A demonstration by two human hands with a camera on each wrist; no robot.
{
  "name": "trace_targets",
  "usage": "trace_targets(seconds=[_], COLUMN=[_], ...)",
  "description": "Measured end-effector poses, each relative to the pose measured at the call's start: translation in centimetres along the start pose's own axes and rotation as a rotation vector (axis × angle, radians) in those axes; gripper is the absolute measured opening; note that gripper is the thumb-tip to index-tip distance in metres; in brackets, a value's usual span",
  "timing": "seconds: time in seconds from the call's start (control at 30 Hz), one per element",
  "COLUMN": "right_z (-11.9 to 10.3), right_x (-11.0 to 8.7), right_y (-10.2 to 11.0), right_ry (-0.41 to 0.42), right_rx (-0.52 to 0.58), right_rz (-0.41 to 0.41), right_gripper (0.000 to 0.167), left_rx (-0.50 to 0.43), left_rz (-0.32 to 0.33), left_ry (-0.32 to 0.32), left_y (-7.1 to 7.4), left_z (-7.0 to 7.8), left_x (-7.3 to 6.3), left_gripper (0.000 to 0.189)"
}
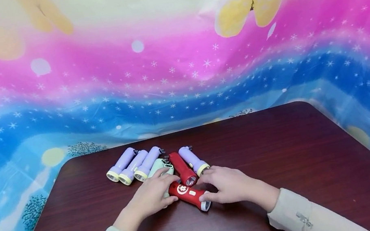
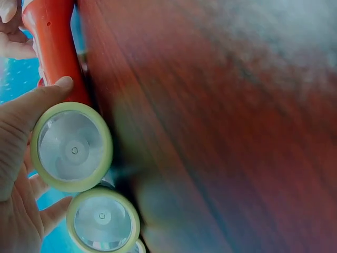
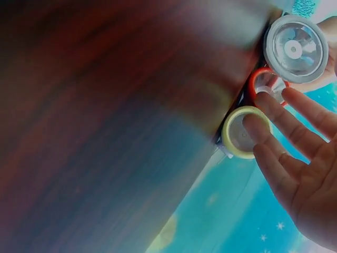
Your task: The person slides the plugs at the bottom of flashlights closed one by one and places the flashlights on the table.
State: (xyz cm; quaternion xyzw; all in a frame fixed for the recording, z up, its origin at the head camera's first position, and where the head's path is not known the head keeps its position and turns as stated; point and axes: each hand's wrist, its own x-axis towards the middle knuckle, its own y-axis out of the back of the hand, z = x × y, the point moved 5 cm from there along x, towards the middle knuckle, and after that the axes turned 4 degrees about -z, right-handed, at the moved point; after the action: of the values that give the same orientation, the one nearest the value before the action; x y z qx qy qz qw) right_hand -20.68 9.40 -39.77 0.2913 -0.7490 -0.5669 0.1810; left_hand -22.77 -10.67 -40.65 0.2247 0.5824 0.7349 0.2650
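Note:
A red flashlight with a white emblem [image 1: 193, 197] lies slantwise on the table between both hands. My left hand [image 1: 151, 193] pinches its tail end between thumb and index finger, and the thumb presses the red body [image 2: 58, 52] in the left wrist view. Pale green flashlight casing [image 1: 160, 164] shows partly behind the left hand. My right hand [image 1: 227, 184] has its fingers spread, the thumb at the white-rimmed head [image 3: 295, 48]. Its fingertips are near a second red flashlight [image 1: 181, 169] and a purple flashlight [image 1: 193, 159]; contact is unclear.
Several purple flashlights [image 1: 123, 164] lie side by side at the back left, lenses facing front left. The dark wooden table [image 1: 288, 155] extends to the right and front. A colourful printed cloth [image 1: 177, 71] hangs behind the table.

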Motion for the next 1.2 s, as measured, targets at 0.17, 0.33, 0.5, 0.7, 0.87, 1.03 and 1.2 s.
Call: trace_targets(seconds=[0.17,0.33,0.5,0.7,0.87,1.03,1.2], right_z=[-0.4,-0.6,-0.6,-0.4,-0.3,-0.2,0.0], right_x=[0.3,0.6,0.9,0.9,1.2,1.5,1.7], right_y=[-0.2,-0.5,-0.7,-0.6,-0.8,-1.1,-1.2], right_ry=[0.006,0.014,0.009,0.014,0.028,0.036,0.040], right_rx=[0.047,0.077,0.113,0.231,0.427,0.476,0.545], right_rz=[-0.022,-0.053,-0.078,-0.096,-0.112,-0.106,-0.110], right_gripper=[0.041,0.041,0.043,0.044,0.041,0.041,0.044], left_rx=[-0.011,-0.020,-0.032,-0.046,-0.057,-0.059,-0.052], left_rz=[0.008,0.030,0.051,0.089,0.117,0.131,0.157], left_ry=[0.000,-0.016,-0.037,-0.075,-0.095,-0.100,-0.125], left_y=[-0.1,-0.3,-0.2,0.3,0.8,1.0,1.4], left_z=[-0.1,-0.2,0.0,0.1,0.3,0.5,0.9], left_x=[0.1,0.1,0.0,0.0,-0.3,-0.5,-0.4], left_gripper=[0.047,0.042,0.040,0.037,0.038,0.040,0.041])
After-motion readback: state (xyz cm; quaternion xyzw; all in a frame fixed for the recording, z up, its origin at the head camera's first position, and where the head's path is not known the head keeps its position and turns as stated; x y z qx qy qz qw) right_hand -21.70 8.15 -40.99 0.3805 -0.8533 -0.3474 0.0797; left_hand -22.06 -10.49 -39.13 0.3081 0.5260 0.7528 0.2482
